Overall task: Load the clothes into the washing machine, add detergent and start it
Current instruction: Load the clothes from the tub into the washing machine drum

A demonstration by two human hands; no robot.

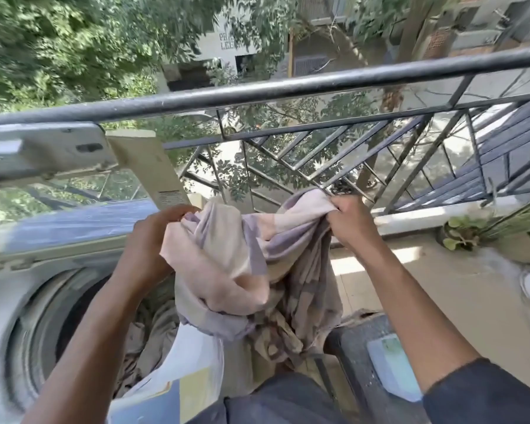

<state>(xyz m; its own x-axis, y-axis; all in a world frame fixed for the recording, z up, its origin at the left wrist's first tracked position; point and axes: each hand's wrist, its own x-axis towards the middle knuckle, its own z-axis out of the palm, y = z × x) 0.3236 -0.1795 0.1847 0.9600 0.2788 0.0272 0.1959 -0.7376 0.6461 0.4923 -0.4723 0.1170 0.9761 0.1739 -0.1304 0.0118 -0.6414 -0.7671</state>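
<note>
A pink and lilac patterned cloth (227,264) hangs bunched between my two hands, above the open top of the washing machine (10,295). My left hand (153,237) grips its left part, and my right hand (349,221) pinches a fold at its upper right. The machine's round drum (58,304) sits at lower left with brownish clothes (153,335) inside. Its raised lid (74,221) stands behind the drum. A white, blue and yellow fabric (178,374) drapes over the machine's near edge below the held cloth.
A dark metal balcony railing (288,87) runs across just behind the machine, with trees and a street far below. Potted plants (484,231) stand at the right on the tiled floor (441,286). A dark stool or stand with a pale blue item (392,365) is beside my right arm.
</note>
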